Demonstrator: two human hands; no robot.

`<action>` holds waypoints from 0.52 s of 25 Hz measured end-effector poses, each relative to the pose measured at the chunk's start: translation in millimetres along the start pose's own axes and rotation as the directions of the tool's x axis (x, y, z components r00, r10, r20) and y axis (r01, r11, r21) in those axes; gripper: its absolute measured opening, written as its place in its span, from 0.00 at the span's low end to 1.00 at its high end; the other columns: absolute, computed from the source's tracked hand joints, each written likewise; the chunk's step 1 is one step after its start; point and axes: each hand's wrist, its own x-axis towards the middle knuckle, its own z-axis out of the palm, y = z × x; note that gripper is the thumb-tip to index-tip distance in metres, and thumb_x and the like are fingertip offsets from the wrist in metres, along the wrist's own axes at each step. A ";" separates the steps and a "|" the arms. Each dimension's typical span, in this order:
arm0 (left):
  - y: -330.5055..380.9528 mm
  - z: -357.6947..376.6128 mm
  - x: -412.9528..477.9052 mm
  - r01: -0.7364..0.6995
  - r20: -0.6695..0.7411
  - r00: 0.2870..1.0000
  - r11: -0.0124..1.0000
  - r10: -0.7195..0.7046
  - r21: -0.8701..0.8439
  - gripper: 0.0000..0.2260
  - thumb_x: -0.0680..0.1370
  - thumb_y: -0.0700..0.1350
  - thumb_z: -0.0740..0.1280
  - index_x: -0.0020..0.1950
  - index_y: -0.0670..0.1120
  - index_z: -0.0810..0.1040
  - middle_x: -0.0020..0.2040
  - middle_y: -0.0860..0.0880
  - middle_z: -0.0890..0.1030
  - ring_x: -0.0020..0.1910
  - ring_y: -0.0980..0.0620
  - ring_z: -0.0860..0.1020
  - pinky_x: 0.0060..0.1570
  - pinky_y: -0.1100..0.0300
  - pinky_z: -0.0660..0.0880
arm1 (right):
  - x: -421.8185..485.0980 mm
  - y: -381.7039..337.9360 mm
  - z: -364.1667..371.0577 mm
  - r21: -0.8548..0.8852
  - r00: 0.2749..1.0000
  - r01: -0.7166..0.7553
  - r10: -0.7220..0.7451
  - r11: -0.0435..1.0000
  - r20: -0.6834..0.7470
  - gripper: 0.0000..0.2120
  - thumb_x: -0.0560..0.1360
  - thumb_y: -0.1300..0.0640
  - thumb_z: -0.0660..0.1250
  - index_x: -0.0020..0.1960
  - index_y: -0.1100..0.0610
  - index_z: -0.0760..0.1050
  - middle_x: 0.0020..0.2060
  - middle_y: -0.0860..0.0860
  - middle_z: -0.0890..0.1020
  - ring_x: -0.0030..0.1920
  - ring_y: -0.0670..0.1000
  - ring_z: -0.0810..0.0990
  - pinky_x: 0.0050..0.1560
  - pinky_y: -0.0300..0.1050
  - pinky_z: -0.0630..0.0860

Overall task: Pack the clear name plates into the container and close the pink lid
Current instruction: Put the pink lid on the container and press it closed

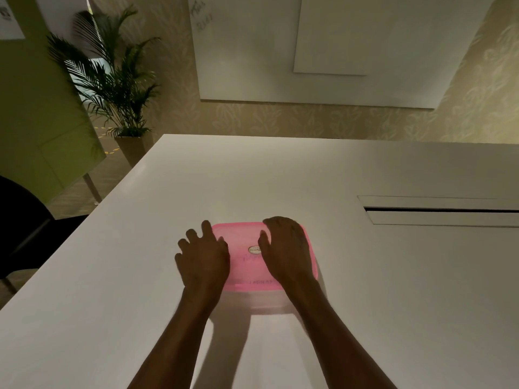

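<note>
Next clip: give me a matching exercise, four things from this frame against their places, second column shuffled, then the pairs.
Things:
1. left hand
2. right hand
3. potted palm
4. oval label

Places:
A. on the floor beyond the table's far left corner
B. on the pink lid, between the hands
C. on the lid's right part
D. at the lid's left edge

Pairs: 1-D, 2-C, 3-A, 4-B

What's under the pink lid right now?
The clear container, its near wall showing below the pink lid. Both hands, left and right, rest on top. Contents can't be seen.
</note>
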 end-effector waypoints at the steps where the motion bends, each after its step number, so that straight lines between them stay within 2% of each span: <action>1: 8.1 -0.1 -0.3 -0.077 -0.002 0.997 0.997 0.077 0.021 0.24 0.82 0.57 0.58 0.77 0.49 0.65 0.69 0.40 0.72 0.64 0.38 0.74 0.56 0.45 0.74 | -2.1 -3.3 0.6 0.035 1.000 0.005 -0.006 0.999 0.016 0.16 0.80 0.51 0.64 0.64 0.57 0.79 0.61 0.54 0.83 0.64 0.56 0.80 0.72 0.57 0.71; 4: 31.3 5.1 -0.3 -0.210 0.079 0.975 0.978 0.208 0.014 0.25 0.84 0.59 0.55 0.80 0.54 0.63 0.78 0.42 0.65 0.74 0.40 0.66 0.67 0.42 0.69 | -6.0 -10.2 6.0 0.038 0.983 0.004 -0.011 0.999 0.183 0.21 0.81 0.49 0.61 0.73 0.53 0.73 0.72 0.53 0.76 0.74 0.54 0.71 0.79 0.55 0.59; 7: 32.5 7.7 13.4 -0.220 0.121 0.969 0.975 0.215 0.032 0.23 0.84 0.60 0.54 0.75 0.53 0.70 0.75 0.42 0.69 0.73 0.41 0.66 0.65 0.43 0.69 | 4.9 -0.1 3.0 -0.075 0.971 -0.032 0.049 0.997 0.235 0.23 0.84 0.46 0.57 0.76 0.52 0.68 0.76 0.53 0.70 0.77 0.55 0.66 0.80 0.60 0.54; 9: 21.0 7.0 32.6 -0.194 0.121 0.974 0.981 0.193 0.001 0.21 0.83 0.59 0.56 0.69 0.49 0.75 0.67 0.42 0.74 0.68 0.42 0.70 0.59 0.46 0.72 | 22.4 15.2 -3.9 -0.151 0.945 -0.150 0.187 0.977 0.267 0.22 0.84 0.45 0.54 0.73 0.54 0.69 0.71 0.55 0.72 0.73 0.58 0.69 0.75 0.65 0.62; 11: 9.2 6.4 53.4 -0.129 0.175 0.974 0.989 0.141 -0.076 0.21 0.83 0.59 0.57 0.62 0.46 0.78 0.59 0.42 0.78 0.61 0.41 0.75 0.55 0.48 0.75 | 41.8 32.3 -10.4 -0.112 0.893 -0.304 0.324 0.946 0.313 0.19 0.84 0.46 0.55 0.65 0.58 0.74 0.62 0.58 0.77 0.65 0.60 0.76 0.65 0.60 0.74; 13: 3.0 10.2 70.3 -0.092 0.218 0.969 0.991 0.112 -0.100 0.21 0.82 0.60 0.58 0.53 0.44 0.78 0.53 0.43 0.81 0.53 0.41 0.79 0.49 0.51 0.76 | 59.0 47.4 -10.6 -0.015 0.835 -0.437 0.412 0.899 0.365 0.20 0.83 0.47 0.57 0.57 0.62 0.77 0.56 0.59 0.81 0.58 0.62 0.80 0.58 0.53 0.77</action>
